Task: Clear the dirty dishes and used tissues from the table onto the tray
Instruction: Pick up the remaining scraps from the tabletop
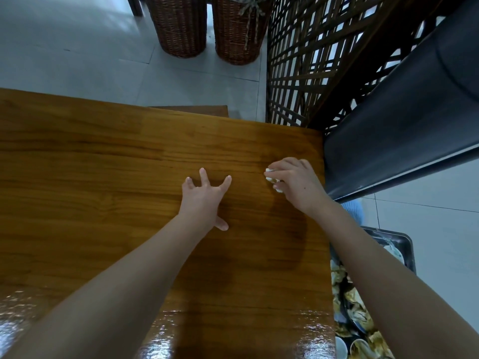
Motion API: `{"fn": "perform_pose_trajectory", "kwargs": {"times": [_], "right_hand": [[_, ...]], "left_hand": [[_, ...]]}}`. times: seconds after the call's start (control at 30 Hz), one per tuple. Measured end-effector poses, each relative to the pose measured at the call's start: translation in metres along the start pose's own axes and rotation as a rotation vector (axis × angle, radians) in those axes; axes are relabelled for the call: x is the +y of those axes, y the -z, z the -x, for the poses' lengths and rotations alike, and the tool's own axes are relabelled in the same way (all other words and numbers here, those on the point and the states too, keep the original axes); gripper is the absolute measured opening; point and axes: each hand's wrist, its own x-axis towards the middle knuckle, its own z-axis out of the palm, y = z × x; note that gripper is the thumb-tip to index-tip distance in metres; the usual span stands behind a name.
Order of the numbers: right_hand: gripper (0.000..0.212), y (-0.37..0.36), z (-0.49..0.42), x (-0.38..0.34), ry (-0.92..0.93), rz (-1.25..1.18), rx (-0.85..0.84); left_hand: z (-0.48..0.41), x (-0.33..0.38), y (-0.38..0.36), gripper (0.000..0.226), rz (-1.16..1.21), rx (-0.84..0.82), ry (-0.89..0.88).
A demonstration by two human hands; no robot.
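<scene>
My right hand (294,181) grips a crumpled white tissue (271,179) near the right edge of the wooden table (103,156); only bits of the tissue show between the fingers. With its fingers spread, my left hand (204,200) rests on the bare tabletop to the left of it. The dark tray (404,244) sits below the table's right edge at lower right, filled with dirty dishes (357,322) and food scraps, partly hidden by my right forearm.
A dark padded bench seat (404,130) runs along the table's right side. A wooden lattice screen (311,63) stands behind it. Two wicker baskets (181,27) stand on the tiled floor (64,47) beyond the table's far edge. A chair top (189,110) shows there.
</scene>
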Motion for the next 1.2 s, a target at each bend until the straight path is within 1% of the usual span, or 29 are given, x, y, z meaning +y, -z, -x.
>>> {"fn": "perform_pose_trajectory", "kwargs": {"times": [0.17,0.3,0.37,0.5,0.57,0.73,0.87,1.03,1.2], "right_hand": [[0.027,-0.001,-0.001,0.006,-0.021,-0.039,0.006],[0.024,-0.005,-0.005,0.008,-0.072,-0.093,0.075],[0.023,-0.006,-0.015,0.010,-0.154,-0.125,0.136],[0.020,-0.003,-0.047,0.019,-0.386,-0.196,0.288],[0.020,-0.002,-0.058,0.023,-0.450,-0.182,0.318],[0.020,-0.007,-0.046,0.015,-0.449,-0.141,0.296],[0.019,-0.017,0.000,-0.009,-0.435,-0.164,0.307],[0.020,-0.032,0.050,-0.030,-0.452,-0.101,0.308],[0.016,-0.025,0.027,-0.020,-0.439,-0.103,0.316]], "left_hand": [[0.001,0.000,-0.001,0.123,-0.002,0.007,-0.003],[0.000,0.000,0.000,0.123,0.010,0.004,0.000],[-0.001,0.000,-0.001,0.124,0.009,0.003,0.001],[-0.002,0.000,-0.003,0.125,0.015,0.008,0.001],[-0.001,0.000,-0.003,0.124,0.014,0.013,0.000],[0.002,0.000,0.000,0.123,-0.005,0.017,-0.003],[0.002,0.002,0.001,0.123,-0.009,0.011,0.007],[0.001,0.001,-0.001,0.123,-0.007,0.040,0.003],[-0.001,0.001,-0.001,0.124,-0.008,0.018,0.008]]}}
